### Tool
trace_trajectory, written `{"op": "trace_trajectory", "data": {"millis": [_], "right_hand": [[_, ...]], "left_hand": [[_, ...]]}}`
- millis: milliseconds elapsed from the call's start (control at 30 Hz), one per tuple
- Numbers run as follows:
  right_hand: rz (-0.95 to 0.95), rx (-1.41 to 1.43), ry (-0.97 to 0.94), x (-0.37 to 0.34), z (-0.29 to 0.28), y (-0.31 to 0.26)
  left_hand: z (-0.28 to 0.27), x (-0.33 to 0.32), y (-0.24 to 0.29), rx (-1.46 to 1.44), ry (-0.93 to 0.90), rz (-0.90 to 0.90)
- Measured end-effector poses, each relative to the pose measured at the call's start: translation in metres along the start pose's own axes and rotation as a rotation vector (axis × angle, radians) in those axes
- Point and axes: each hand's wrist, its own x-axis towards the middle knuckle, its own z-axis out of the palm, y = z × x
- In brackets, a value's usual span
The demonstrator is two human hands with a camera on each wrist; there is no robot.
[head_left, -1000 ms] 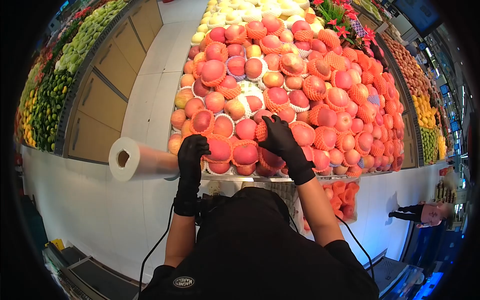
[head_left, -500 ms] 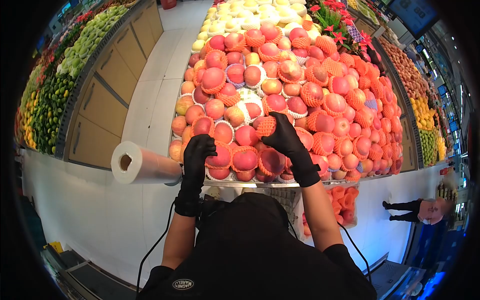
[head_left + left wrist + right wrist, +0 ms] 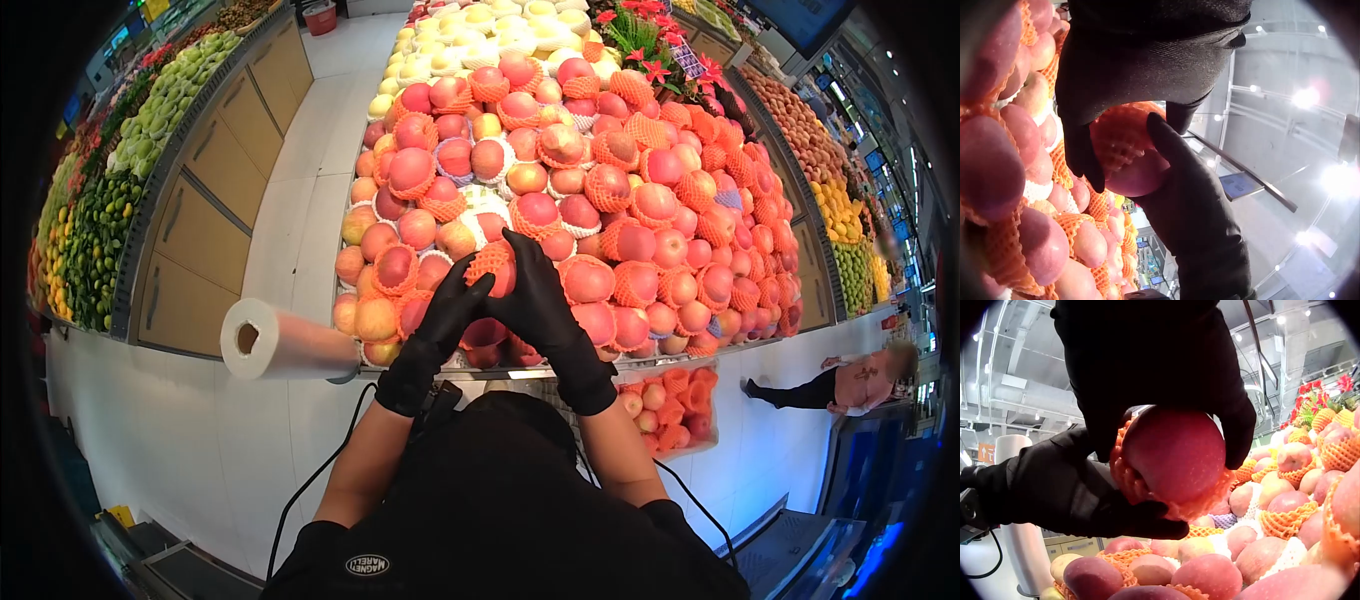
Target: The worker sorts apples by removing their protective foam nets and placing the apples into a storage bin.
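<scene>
Both black-gloved hands hold one red apple [image 3: 497,268] in an orange foam net above the front of the fruit display. In the head view the left hand [image 3: 450,308] is on its left side and the right hand [image 3: 543,300] on its right. The left wrist view shows the netted apple [image 3: 1127,150] between the left hand [image 3: 1135,69] and the right hand [image 3: 1188,200]. From the right wrist, bare red skin of the apple [image 3: 1175,453] faces the camera; the right hand [image 3: 1154,362] grips from above and the left hand [image 3: 1066,484] supports it from below.
Netted apples [image 3: 635,243] are heaped around the hands, with pale fruit [image 3: 500,35] behind. A plastic bag roll [image 3: 285,342] stands at the display's front left corner. Below the front edge is a box of apples [image 3: 672,408]. A person [image 3: 862,382] is at the right.
The left hand has moved right from the display's front left and come onto the netted apple. The right hand has drawn the apple left, towards the left hand.
</scene>
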Motion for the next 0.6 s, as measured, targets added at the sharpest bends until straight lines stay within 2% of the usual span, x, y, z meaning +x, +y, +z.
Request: {"op": "trace_trajectory", "data": {"millis": [67,167,200,233,333,433,600], "right_hand": [[0.050,0.059,-0.030,-0.006,-0.006,-0.011],[0.105,0.223,-0.006,-0.011,-0.014,0.005],[0.119,0.296,0.001,-0.013,-0.018,0.009],[0.129,0.239,-0.020,-0.016,-0.021,0.010],[0.299,0.524,-0.087,-0.018,-0.024,-0.010],[0.242,0.448,-0.053,-0.021,-0.007,0.013],[0.281,0.467,-0.044,-0.023,-0.008,0.001]], "left_hand": [[-0.006,0.001,0.000,-0.095,-0.009,-0.114],[-0.016,0.006,-0.010,0.990,-0.041,0.495],[-0.015,0.006,-0.007,0.896,-0.046,0.475],[-0.014,0.005,-0.003,0.802,-0.049,0.452],[-0.010,0.002,0.004,0.676,-0.077,0.395],[-0.007,0.003,0.006,0.625,-0.123,0.352],[-0.022,-0.001,-0.012,0.460,-0.138,0.165]]}}
